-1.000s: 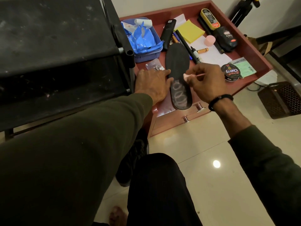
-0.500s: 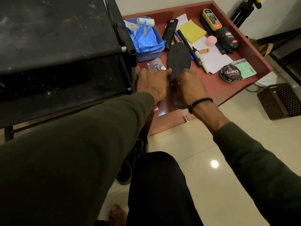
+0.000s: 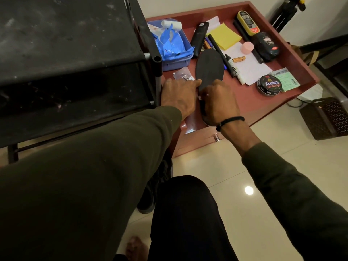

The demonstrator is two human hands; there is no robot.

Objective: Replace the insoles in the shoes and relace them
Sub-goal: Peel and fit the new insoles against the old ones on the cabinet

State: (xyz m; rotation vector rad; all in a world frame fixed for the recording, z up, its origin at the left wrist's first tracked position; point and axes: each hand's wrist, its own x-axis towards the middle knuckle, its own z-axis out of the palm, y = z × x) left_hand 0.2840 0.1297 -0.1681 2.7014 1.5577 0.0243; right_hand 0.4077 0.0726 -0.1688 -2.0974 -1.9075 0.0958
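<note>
Both hands on the insole

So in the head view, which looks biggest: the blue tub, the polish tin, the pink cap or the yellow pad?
1. blue tub
2. yellow pad
3. polish tin
4. pink cap
The tub is partly hidden by the rack, yet looks largest.

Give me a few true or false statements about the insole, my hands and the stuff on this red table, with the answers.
1. The black insole lies flat on the red table. True.
2. The left hand is lifted clear of the table. False: it rests beside the insole's edge.
3. The right hand covers the insole's near end. True.
4. The round polish tin sits inside the blue tray. False: it sits on the table, right of the insole.
5. The yellow paper lies on the floor. False: it lies on the table.
</note>
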